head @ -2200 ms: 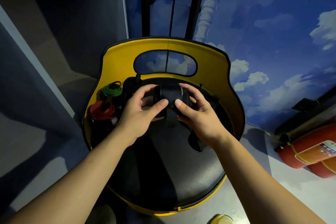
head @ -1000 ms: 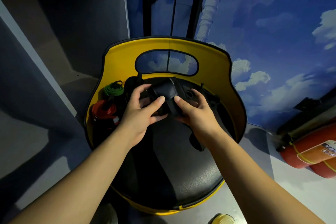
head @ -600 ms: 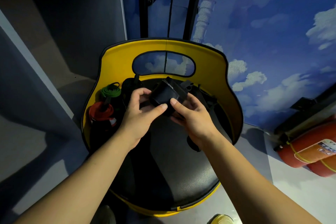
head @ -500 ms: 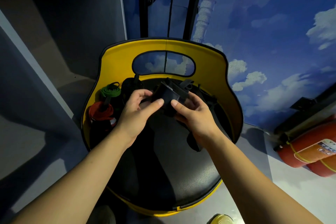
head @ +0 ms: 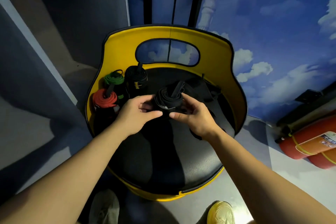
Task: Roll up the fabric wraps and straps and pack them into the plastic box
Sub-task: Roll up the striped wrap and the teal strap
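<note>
Both arms reach forward, left hand [head: 137,112] and right hand [head: 195,114] apparently gripping with curled fingers.

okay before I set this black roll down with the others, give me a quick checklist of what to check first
1. Black roll wound tight: ok, coils show at its top end.
2. Both hands on it: ok, left hand and right hand pinch it from either side.
3. Loose tail secured: cannot tell, a strap end sticks up from the centre.
4. Finished rolls standing: ok, green roll, red roll and tall black roll are upright at the seat's left.
5. Plastic box ready: cannot tell, none in view; the rolls stand on the yellow chair.
6. More straps left: ok, loose black straps lie behind the right hand.
</note>
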`<control>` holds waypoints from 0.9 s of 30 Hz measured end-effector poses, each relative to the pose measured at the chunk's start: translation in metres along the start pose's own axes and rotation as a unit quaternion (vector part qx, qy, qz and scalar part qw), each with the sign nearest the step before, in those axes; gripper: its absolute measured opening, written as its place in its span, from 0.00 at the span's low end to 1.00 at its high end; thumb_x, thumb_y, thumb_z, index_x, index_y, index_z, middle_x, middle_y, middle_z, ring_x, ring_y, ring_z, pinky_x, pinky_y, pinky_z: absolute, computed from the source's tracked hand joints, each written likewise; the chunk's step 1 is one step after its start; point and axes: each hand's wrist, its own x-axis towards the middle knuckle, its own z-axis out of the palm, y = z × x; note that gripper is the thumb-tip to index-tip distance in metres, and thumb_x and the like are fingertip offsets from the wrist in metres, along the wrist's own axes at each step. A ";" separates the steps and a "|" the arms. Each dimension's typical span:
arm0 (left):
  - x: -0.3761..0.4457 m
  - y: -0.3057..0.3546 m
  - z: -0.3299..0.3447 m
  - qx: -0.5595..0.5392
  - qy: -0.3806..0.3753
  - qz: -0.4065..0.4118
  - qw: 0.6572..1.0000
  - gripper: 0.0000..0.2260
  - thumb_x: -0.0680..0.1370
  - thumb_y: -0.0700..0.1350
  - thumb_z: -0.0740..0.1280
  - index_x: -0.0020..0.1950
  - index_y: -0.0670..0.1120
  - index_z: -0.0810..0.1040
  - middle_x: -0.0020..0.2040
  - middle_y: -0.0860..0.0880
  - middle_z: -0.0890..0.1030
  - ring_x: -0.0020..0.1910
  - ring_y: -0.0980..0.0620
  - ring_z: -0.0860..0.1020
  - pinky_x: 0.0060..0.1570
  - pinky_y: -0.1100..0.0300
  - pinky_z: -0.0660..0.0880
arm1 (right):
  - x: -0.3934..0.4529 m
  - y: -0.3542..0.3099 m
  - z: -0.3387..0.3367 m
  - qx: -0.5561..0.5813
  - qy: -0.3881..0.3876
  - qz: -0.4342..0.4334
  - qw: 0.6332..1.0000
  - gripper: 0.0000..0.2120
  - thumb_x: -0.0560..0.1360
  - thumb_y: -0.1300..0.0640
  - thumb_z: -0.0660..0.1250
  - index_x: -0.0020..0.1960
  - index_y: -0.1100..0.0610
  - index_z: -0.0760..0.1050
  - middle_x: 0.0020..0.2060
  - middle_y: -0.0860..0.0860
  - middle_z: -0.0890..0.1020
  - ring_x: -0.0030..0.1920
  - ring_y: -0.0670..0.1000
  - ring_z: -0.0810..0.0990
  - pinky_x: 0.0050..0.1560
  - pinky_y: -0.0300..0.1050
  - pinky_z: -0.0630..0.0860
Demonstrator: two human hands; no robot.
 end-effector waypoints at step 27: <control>-0.017 -0.050 0.023 0.115 0.007 -0.019 0.993 0.30 0.69 0.40 0.80 0.70 0.50 0.77 0.52 0.55 0.81 0.47 0.55 0.83 0.53 0.57 0.82 | -0.006 0.046 0.017 -0.235 0.001 -0.003 0.972 0.28 0.65 0.56 0.83 0.63 0.56 0.80 0.42 0.38 0.82 0.43 0.28 0.79 0.47 0.23 0.71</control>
